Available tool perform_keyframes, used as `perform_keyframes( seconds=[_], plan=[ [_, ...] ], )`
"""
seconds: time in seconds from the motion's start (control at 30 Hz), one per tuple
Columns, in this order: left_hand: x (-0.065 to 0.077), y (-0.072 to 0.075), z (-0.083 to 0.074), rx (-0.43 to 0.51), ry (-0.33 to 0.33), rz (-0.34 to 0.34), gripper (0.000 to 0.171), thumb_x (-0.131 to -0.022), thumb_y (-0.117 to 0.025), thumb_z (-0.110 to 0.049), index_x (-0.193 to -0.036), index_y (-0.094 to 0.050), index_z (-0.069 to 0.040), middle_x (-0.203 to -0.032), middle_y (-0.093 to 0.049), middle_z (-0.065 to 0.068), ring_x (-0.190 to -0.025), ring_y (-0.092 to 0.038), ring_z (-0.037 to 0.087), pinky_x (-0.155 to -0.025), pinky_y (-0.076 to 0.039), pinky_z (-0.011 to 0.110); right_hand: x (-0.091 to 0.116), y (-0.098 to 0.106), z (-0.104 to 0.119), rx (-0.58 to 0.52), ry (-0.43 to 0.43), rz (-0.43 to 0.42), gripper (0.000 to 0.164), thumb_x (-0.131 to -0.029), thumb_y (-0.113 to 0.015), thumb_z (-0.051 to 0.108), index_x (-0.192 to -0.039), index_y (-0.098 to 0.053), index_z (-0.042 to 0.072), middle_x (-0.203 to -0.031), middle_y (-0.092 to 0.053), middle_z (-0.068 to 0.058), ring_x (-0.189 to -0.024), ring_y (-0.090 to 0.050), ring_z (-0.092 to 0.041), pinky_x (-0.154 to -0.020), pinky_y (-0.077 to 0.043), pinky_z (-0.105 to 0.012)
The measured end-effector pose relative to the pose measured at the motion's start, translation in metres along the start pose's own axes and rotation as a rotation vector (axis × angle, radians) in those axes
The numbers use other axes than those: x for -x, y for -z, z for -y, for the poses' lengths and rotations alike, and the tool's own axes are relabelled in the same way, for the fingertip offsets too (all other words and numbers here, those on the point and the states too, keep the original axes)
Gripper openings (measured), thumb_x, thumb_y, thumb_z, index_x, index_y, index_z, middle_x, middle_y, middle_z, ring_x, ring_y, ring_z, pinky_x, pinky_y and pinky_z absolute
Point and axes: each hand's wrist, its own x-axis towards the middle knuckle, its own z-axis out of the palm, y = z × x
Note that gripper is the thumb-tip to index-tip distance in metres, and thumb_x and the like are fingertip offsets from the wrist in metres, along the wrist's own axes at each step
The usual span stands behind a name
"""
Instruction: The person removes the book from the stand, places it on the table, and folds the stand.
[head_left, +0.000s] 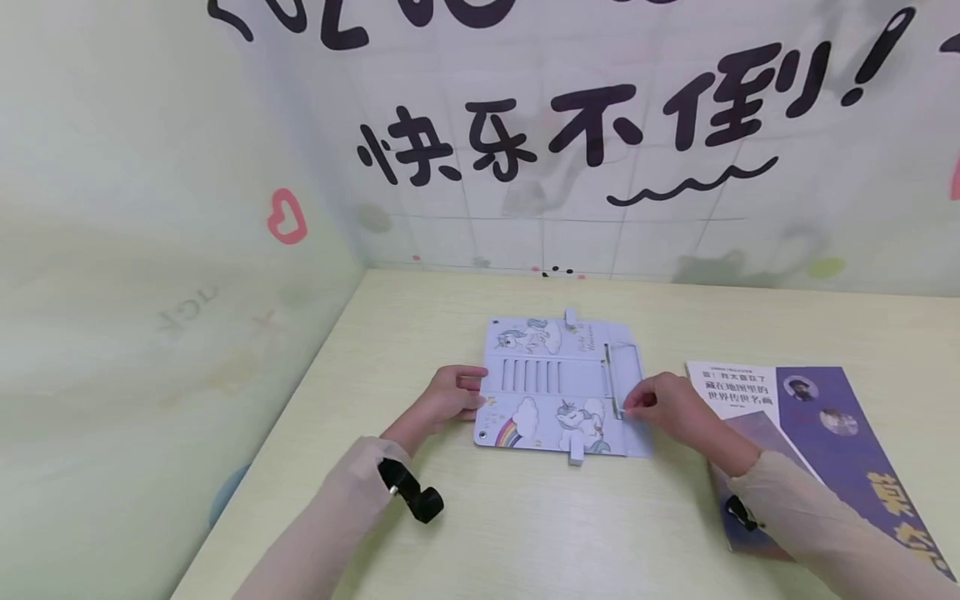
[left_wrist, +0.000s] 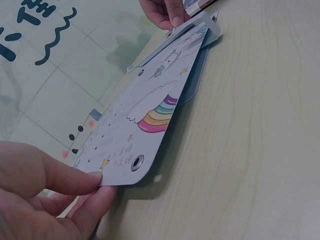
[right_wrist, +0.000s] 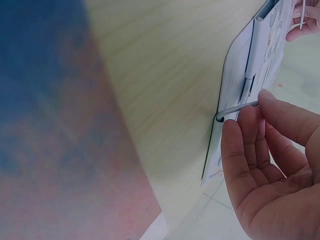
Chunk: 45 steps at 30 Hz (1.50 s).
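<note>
A pale lilac reading stand printed with unicorns, clouds and a rainbow lies on the table, with a row of slots across its middle. My left hand pinches its left edge between thumb and fingers, close to a metal eyelet. In the left wrist view that end is raised at a slant above the table. At the opposite end, my right hand pinches a bent metal wire between thumb and fingers. The wire's other end enters the tubular hinge edge of the stand. Small clips project from its long sides.
Right of the stand lies a purple and white book, partly under my right forearm, with a darker cover overlapping it. Behind the pale wooden table hangs a backdrop with black lettering; another pale wall surface borders the left.
</note>
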Motion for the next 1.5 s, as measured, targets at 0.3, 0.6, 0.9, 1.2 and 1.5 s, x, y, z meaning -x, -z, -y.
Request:
perform_keyframes(
  seconds=[0.3, 0.6, 0.9, 1.2, 1.5],
  plan=[
    [-0.001, -0.002, -0.002, 0.001, 0.018, -0.017, 0.045, -0.083, -0.058, 0.012, -0.125, -0.055, -0.004, -0.109, -0.051, 0.016, -0.083, -0.059, 0.023, -0.062, -0.055, 0.027, -0.003, -0.005, -0.001, 0.04, 0.001, -0.006, 0.004, -0.076, -0.072, 0.001, -0.074, -0.069, 0.0, -0.07, -0.062, 0.0, -0.064, -0.051, -0.011, -0.057, -0.044, -0.023],
    [-0.003, -0.001, -0.002, 0.011, 0.01, 0.0, 0.046, -0.082, -0.059, 0.012, -0.125, -0.055, -0.004, -0.11, -0.052, 0.017, -0.083, -0.06, 0.024, -0.063, -0.056, 0.029, -0.003, -0.007, 0.0, 0.052, -0.017, -0.017, 0.005, -0.075, -0.072, -0.001, -0.073, -0.069, 0.003, -0.069, -0.062, 0.0, -0.064, -0.051, -0.013, -0.057, -0.044, -0.025],
    [-0.01, 0.007, -0.018, -0.132, 0.011, 0.061, 0.047, -0.078, -0.068, 0.008, -0.123, -0.054, 0.0, -0.109, -0.055, 0.017, -0.086, -0.059, 0.024, -0.072, -0.054, 0.03, 0.009, -0.003, 0.005, 0.013, -0.024, 0.028, 0.01, -0.077, -0.07, 0.001, -0.088, -0.07, -0.002, -0.078, -0.064, -0.002, -0.07, -0.055, -0.014, -0.063, -0.049, -0.027],
    [-0.026, 0.001, -0.05, -0.245, -0.038, 0.03, 0.043, -0.082, -0.068, -0.006, -0.123, -0.055, -0.003, -0.111, -0.057, 0.015, -0.097, -0.058, 0.024, -0.082, -0.052, 0.031, 0.036, -0.017, 0.023, -0.076, 0.126, 0.045, 0.01, -0.078, -0.07, 0.002, -0.088, -0.068, 0.001, -0.076, -0.061, 0.003, -0.068, -0.055, -0.008, -0.06, -0.05, -0.022],
    [-0.055, -0.035, -0.075, -0.245, -0.077, 0.039, 0.035, -0.087, -0.063, -0.01, -0.122, -0.058, -0.007, -0.105, -0.058, 0.011, -0.088, -0.058, 0.018, -0.074, -0.052, 0.024, 0.046, -0.042, 0.036, -0.182, 0.19, 0.133, 0.009, -0.077, -0.073, 0.008, -0.081, -0.066, 0.003, -0.07, -0.06, 0.007, -0.063, -0.054, -0.001, -0.057, -0.049, -0.02]
  ],
)
